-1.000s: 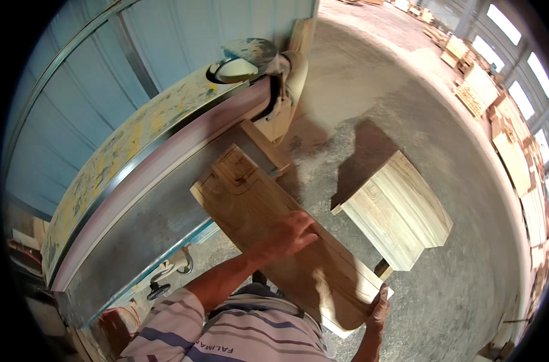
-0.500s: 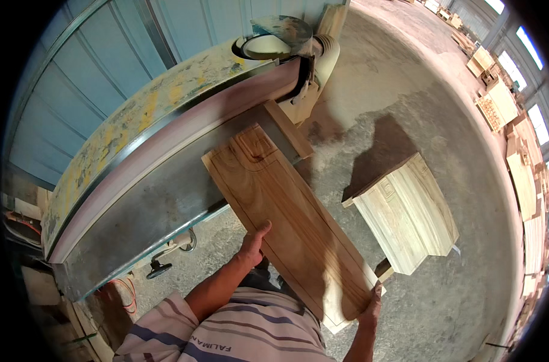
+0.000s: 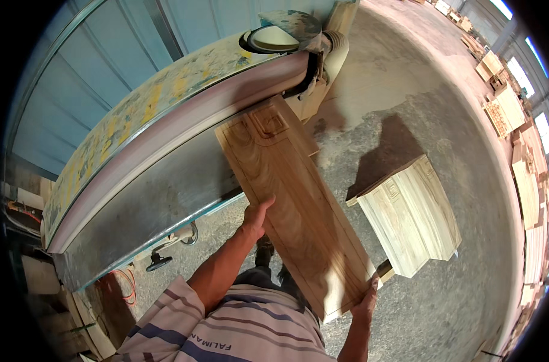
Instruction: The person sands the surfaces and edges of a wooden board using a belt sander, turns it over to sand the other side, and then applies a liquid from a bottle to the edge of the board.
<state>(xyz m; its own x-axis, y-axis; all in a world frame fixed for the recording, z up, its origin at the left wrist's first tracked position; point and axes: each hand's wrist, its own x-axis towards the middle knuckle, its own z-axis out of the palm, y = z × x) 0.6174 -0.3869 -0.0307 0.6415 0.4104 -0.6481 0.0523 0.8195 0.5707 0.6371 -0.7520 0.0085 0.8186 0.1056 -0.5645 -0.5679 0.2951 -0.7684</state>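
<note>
A long brown wooden board with a carved square spiral at its far end slants across the middle of the view, in front of my body. My left hand grips its left long edge, thumb on the top face. The board's near right corner is in my right hand, whose lower fingers are hidden beneath. The far end overlaps the metal table of a belt sanding machine, close to the wide pinkish sanding belt. A wooden stop block sits at the table's far end, partly behind the board.
Right of me stands a stack of pale carved boards, low above the concrete floor. A handwheel projects below the table's front edge, near an orange hose. Timber piles line the far right.
The board's far end has moved away from me and slightly right, nearer the belt and the stop block. Both hands keep their hold, and the view has shifted slightly.
</note>
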